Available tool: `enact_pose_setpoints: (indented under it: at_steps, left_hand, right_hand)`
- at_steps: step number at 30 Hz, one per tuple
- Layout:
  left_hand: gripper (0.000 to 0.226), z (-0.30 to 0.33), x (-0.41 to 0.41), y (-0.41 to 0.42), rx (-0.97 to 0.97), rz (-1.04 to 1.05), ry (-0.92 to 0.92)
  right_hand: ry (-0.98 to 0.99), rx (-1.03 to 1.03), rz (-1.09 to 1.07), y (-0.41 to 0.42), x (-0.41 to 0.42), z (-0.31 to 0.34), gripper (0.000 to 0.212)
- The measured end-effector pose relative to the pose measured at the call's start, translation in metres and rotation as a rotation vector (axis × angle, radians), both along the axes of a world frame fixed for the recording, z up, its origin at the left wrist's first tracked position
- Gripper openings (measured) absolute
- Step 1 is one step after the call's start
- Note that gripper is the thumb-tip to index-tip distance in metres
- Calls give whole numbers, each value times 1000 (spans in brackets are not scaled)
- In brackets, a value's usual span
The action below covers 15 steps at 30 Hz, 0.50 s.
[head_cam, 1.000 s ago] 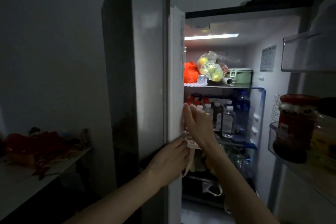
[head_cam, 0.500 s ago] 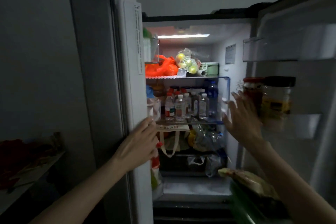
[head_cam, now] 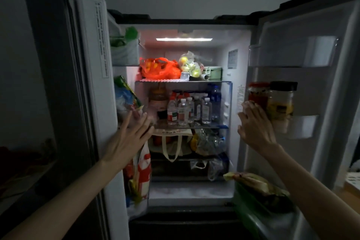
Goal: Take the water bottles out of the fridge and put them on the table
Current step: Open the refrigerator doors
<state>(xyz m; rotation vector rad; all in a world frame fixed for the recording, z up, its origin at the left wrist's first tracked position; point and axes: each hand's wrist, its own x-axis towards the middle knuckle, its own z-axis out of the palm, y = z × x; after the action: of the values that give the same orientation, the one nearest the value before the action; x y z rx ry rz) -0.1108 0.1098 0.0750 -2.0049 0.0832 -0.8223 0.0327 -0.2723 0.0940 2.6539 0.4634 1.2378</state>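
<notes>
The fridge stands with both doors swung wide and its inside lit. Several clear water bottles point(head_cam: 184, 112) with white caps stand upright on the middle glass shelf point(head_cam: 212, 126), a taller blue bottle point(head_cam: 215, 101) behind them at the right. My left hand point(head_cam: 129, 136) is open, fingers spread, at the inner edge of the left door point(head_cam: 93, 87), just left of the shelf. Beside the right door's inner face point(head_cam: 292, 60), my right hand point(head_cam: 255, 124) is open too, next to the jars. Neither hand holds anything.
An orange bag point(head_cam: 159, 68) and a bag of fruit point(head_cam: 190, 64) fill the top shelf. A red-lidded jar point(head_cam: 258, 94) and a black-lidded jar point(head_cam: 281, 101) sit in the right door bin. A cloth tote point(head_cam: 171, 142) hangs under the bottle shelf. Packets point(head_cam: 257, 183) lie in the lower right bin.
Both doors have swung further apart and the view has centred on the fridge interior. My left hand has come off the door edge and spread open; my right hand stays by the jars.
</notes>
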Motion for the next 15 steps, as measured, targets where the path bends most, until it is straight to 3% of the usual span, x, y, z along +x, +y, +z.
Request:
enact_pose_setpoints:
  at_steps: [8, 15]
  left_hand:
    - [86, 3, -40, 37, -107, -23, -29]
    - [99, 8, -47, 53, -395, -105, -169]
  right_hand:
    - [-62, 43, 102, -28, -1, -4, 42]
    - [-52, 85, 122, -23, -2, -3, 41]
